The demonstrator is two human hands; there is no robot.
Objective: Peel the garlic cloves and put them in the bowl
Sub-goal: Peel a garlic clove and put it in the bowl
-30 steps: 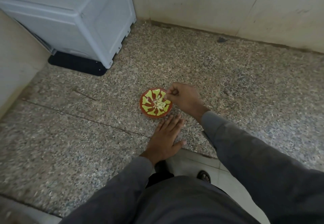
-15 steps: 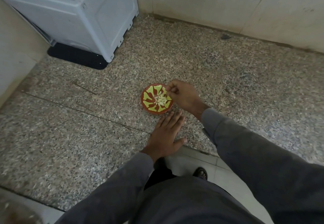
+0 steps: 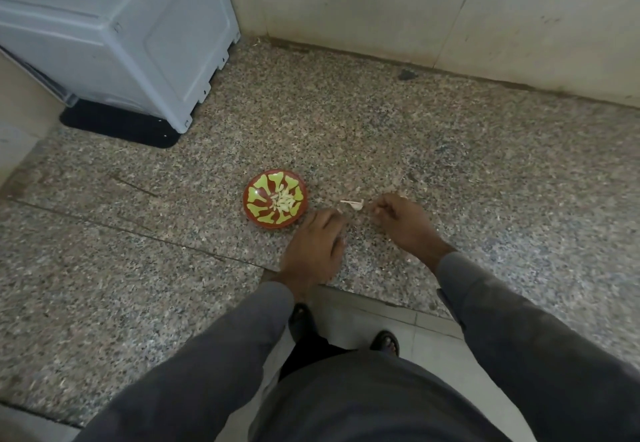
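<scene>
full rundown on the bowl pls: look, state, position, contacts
The bowl is small, round and shallow, glossy like glazed ceramic or melamine, red-brown with yellow-green petal-like shapes radiating from the centre. It sits upright on the speckled stone counter, left of both hands. A small pile of pale peeled garlic cloves lies in its middle. Neither hand touches it: the left hand is just off its lower-right rim.

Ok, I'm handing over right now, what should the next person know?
Left hand: over the counter beside the bowl, fingers loosely curled, holding nothing visible.
Right hand: curled, right of the bowl; grip contents not clear.
Bowl holds a pile of peeled cloves.
A pale garlic piece lies between the hands.
Left: peel that piece if unpeeled, add it.
</scene>
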